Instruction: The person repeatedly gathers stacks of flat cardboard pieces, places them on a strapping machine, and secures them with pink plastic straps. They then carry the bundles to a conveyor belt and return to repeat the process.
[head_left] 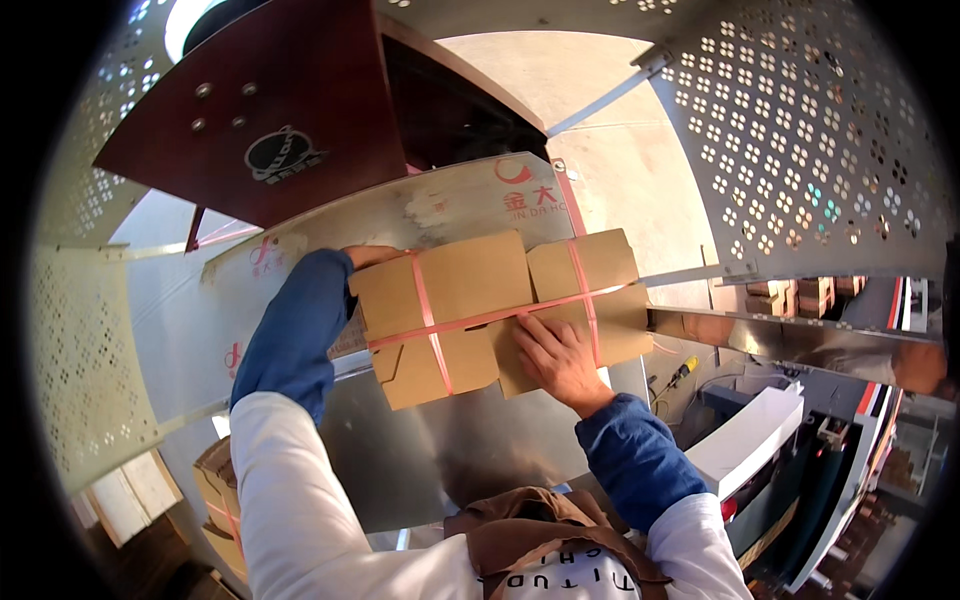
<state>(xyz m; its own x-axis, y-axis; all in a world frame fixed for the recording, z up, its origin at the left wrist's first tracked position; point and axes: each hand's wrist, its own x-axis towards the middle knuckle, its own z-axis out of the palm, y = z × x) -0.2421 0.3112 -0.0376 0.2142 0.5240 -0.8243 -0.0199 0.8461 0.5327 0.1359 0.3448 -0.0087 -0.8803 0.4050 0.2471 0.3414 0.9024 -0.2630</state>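
On the metal table (430,450), both hands steady a strapped cardboard bundle (470,290).

work surface: a grey metal table (420,460) spreads near and centre, dull with soft reflections.
far left: a dark red panel (290,100) with round holes and a round dark emblem tilts over the table.
sides: perforated metal sheets stand at the left (80,350) and the upper right (810,130), light showing through the holes.
far centre: a pale beige wall (600,130) sits behind a thin metal bar.
right: a white machine housing (750,440) lies below a shiny metal ledge (800,340); a yellow-handled screwdriver (680,372) rests near it.
near left: stacked brown cartons (220,490) sit low by the floor.
light: bright, from a round lamp (185,20) at the far left.
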